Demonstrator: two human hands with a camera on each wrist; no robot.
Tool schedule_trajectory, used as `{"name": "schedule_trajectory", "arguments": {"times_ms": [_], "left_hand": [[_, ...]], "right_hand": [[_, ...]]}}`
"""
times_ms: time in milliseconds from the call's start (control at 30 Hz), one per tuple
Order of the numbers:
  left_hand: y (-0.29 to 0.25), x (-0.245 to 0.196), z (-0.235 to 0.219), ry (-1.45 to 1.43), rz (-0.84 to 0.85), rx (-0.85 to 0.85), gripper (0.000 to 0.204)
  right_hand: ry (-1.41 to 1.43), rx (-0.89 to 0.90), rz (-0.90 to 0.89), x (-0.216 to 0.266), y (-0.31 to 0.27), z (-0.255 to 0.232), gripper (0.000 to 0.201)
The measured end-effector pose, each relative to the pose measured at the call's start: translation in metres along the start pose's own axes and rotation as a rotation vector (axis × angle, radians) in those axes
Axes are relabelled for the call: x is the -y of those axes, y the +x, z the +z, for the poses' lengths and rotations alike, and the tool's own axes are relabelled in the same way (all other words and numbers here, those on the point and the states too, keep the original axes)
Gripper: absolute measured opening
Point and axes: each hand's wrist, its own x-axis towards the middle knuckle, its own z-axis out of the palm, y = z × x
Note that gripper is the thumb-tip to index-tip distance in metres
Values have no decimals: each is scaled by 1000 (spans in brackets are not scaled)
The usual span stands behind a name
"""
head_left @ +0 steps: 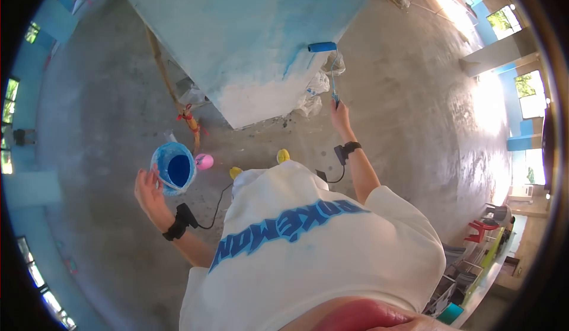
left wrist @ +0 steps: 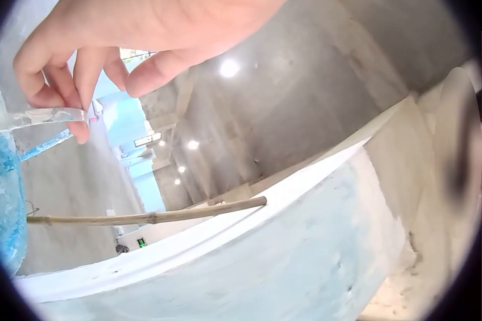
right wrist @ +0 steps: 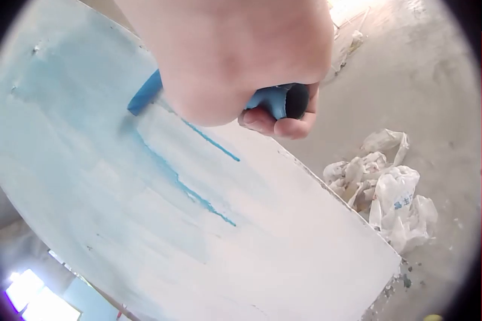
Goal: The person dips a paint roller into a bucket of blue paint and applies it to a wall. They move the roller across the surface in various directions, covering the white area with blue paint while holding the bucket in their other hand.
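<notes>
In the head view my right hand (head_left: 339,117) grips the handle of a paint roller (head_left: 322,47), its blue sleeve near the right edge of a white panel (head_left: 255,97) streaked with light blue. The right wrist view shows my fingers curled round the roller's blue handle (right wrist: 273,101); wet blue drips run down the panel below the sleeve. My left hand (head_left: 151,194) holds a paint-smeared bucket (head_left: 159,160) of dark blue paint by its rim. In the left wrist view the fingertips (left wrist: 77,131) pinch a pale strip at the bucket's edge.
Crumpled plastic bags (head_left: 317,88) lie by the panel's lower right edge. Left of it, a wooden pole (head_left: 163,73) with red ties slants down. A pink round object (head_left: 204,161) sits beside the bucket. Chairs (head_left: 480,230) stand far right on the concrete floor.
</notes>
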Motion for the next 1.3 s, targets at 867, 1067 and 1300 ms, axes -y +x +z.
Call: {"name": "schedule_trajectory", "arguments": {"times_ms": [867,1067,1300], "left_hand": [[-90,12,106,-260,82,82,39],[-78,21,98,-249,62,27,35],[-80,30,92,-285,38,3,32]], "right_hand": [[-13,198,129,-94,-43,48,43],[69,222,167,-61,-34,27,38],[248,31,1,37,23,-17,30]]}}
